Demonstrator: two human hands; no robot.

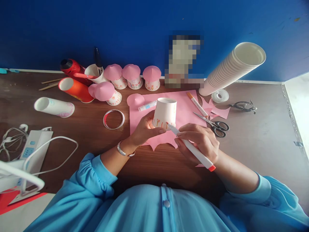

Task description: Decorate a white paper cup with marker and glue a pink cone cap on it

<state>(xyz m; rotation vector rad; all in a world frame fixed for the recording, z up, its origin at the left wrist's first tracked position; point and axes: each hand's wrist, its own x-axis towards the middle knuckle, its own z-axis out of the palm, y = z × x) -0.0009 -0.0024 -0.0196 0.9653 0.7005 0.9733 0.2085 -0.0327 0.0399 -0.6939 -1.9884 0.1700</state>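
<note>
Blue shirt front (149,209) is seen nearest the camera in the head view, with a wood-grained counter (145,167) spread beyond it. Over the counter, a white cup (164,109) is held narrow end up by the left hand (145,129), its fingers curled around the side and lower edge. A white marker (194,151) with a red end is grasped in the fingers of the right hand (201,140), its tip brought to small drawings near the cup's lower rim. Beneath, a pink sheet (137,124) is seen, topped by a white tube (146,106) and an orange-ended pen (196,104). Scissors (218,125) are laid at its right edge. Behind, three pink-topped cups (131,72) are lined up, with stacked cups (225,72) stood farther right.
</note>
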